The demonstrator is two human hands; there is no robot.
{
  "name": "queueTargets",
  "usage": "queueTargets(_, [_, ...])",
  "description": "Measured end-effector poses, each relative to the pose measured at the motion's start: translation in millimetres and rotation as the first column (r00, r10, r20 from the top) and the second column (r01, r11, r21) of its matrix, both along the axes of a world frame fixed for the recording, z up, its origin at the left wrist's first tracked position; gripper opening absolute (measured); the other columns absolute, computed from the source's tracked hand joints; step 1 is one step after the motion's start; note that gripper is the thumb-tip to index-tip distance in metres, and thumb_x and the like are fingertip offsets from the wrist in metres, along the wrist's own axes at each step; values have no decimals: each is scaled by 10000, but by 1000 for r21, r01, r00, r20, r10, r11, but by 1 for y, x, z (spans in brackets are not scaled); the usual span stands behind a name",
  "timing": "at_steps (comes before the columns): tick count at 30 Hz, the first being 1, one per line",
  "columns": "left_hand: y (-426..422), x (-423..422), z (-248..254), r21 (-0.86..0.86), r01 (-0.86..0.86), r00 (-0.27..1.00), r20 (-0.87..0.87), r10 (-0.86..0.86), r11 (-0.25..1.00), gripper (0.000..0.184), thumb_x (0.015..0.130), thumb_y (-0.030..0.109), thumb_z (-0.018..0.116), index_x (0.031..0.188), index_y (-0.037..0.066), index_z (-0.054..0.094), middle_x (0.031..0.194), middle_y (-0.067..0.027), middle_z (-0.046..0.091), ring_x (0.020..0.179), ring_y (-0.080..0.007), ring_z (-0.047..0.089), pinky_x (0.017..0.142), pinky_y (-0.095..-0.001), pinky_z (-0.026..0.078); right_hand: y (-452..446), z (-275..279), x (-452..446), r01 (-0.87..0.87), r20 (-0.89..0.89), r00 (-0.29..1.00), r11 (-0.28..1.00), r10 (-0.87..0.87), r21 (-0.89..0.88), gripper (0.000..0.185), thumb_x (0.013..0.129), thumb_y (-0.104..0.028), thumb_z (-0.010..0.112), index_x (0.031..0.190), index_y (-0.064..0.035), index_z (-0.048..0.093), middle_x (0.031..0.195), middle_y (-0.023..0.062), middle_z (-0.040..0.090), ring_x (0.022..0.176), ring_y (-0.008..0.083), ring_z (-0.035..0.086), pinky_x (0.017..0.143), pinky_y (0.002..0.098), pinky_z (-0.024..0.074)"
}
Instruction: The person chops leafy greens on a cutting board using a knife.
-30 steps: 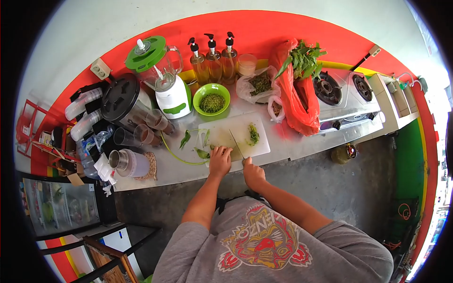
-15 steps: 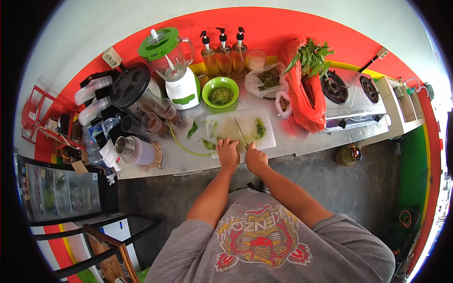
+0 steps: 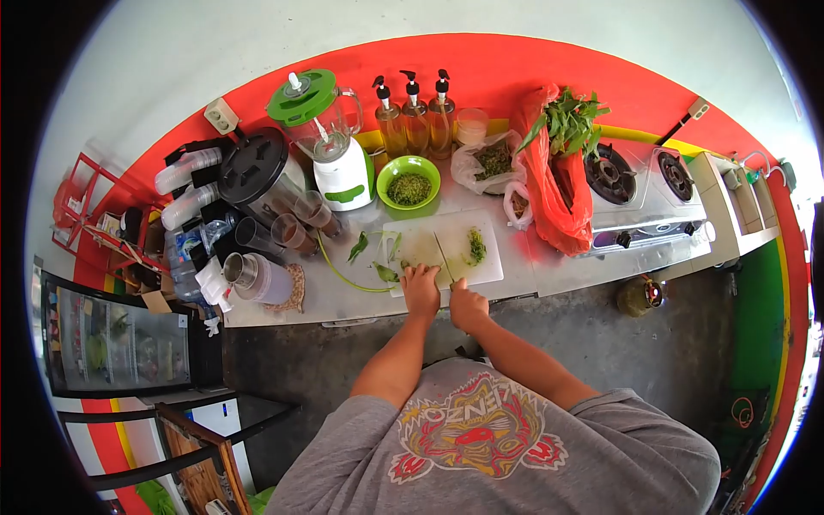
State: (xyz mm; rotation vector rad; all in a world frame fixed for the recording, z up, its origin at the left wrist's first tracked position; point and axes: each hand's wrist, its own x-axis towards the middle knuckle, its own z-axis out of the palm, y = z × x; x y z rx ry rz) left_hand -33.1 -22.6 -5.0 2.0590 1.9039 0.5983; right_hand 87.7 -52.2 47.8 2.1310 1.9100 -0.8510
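Observation:
My right hand [image 3: 469, 307] is closed around the handle of a knife [image 3: 444, 257]. The blade points away from me across a white cutting board [image 3: 491, 268]. Just left of the blade, my left hand [image 3: 421, 290] presses down on the board with its fingers bent and together. A bit of green leaf shows at its fingertips; most of what lies under them is hidden. Finely chopped greens [image 3: 476, 246] lie on the board to the right of the knife. Loose leaves [image 3: 386, 272] sit at the board's left edge, and another leaf [image 3: 358, 247] lies on the metal counter.
Behind the board stand a green bowl [image 3: 385, 194] of chopped greens, a blender [image 3: 343, 176] and pump bottles [image 3: 415, 120]. Plastic bags and a red bag [image 3: 562, 219] of leafy stems sit right, beside a gas stove [image 3: 639, 197]. Cups [image 3: 292, 230] and a jug [image 3: 266, 279] stand left.
The whole view has shifted, so the counter appears slightly lower and further right. Both hands and the knife keep nearly the same places on the board.

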Motion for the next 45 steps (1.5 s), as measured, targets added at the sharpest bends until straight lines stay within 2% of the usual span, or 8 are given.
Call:
queueTargets(5, [-1, 7, -2, 2, -63, 997, 42, 63, 998, 334, 860, 46, 584, 1122, 183, 742, 1100, -14, 633, 1125, -282, 514, 995, -436, 373, -12, -20, 2, -6, 4, 1000, 1000, 6, -22, 373, 947, -158, 589, 1214, -4, 378, 1060, 233, 725, 1009, 383, 722, 877, 462, 570])
queueTargets(19, [-10, 11, -6, 25, -111, 989, 99, 108, 993, 244, 882, 85, 612, 1069, 163, 748, 1104, -14, 632, 1079, -296, 529, 961, -461, 394, 4, 3, 2, -78, -6, 997, 996, 78, -47, 517, 897, -120, 645, 1284, 35, 339, 1083, 251, 713, 1036, 390, 715, 897, 452, 564])
queueTargets(21, [-12, 10, -13, 109, -135, 976, 188, 113, 985, 232, 886, 94, 622, 1070, 159, 746, 1095, -17, 627, 1065, -296, 529, 943, -466, 399, 8, 22, 1, -74, -12, 997, 980, 73, -182, 573, 873, -123, 677, 1296, 29, 322, 1126, 252, 700, 1094, 387, 695, 938, 472, 539])
queueTargets(25, [-7, 6, -19, 133, -131, 970, 223, 99, 982, 225, 886, 114, 634, 1077, 158, 744, 1071, -15, 626, 1052, -293, 530, 928, -469, 400, -11, 7, -8, 49, -7, 999, 980, -51, -195, 616, 846, -121, 710, 1295, 11, 308, 1193, 265, 676, 1134, 382, 677, 958, 492, 519])
queueTargets(31, [-6, 1, -10, 125, -62, 984, 174, 40, 990, 228, 877, 112, 648, 1075, 165, 749, 1025, -6, 634, 1044, -285, 531, 936, -458, 389, 14, 24, -7, -2, -41, 999, 952, -11, -306, 655, 844, -99, 705, 1337, 30, 293, 1201, 272, 670, 1135, 384, 675, 940, 457, 541])
queueTargets(34, [-3, -1, -6, 118, -56, 990, 136, 39, 991, 208, 877, 120, 651, 1051, 163, 756, 1022, 2, 642, 1044, -282, 533, 939, -447, 386, -11, 6, -13, 16, 0, 1000, 987, -16, -158, 580, 836, -93, 708, 1269, 15, 337, 1178, 269, 678, 1100, 387, 689, 916, 443, 555])
queueTargets(40, [0, -2, -6, 153, -56, 993, 115, 39, 987, 140, 855, 144, 676, 957, 156, 771, 958, 3, 689, 1003, -281, 561, 902, -450, 394, 14, 19, -7, -39, -4, 999, 966, 39, -254, 613, 837, -93, 701, 1303, 39, 326, 1177, 270, 678, 1109, 391, 684, 938, 454, 547])
queueTargets(45, [1, -5, -3, 121, -39, 994, 109, 25, 992, 136, 861, 140, 674, 958, 136, 769, 968, -6, 678, 1016, -274, 558, 924, -439, 394, -10, 10, -14, 40, -18, 999, 985, -43, -170, 554, 845, -101, 687, 1260, 41, 347, 1160, 276, 681, 1103, 394, 685, 932, 450, 550])
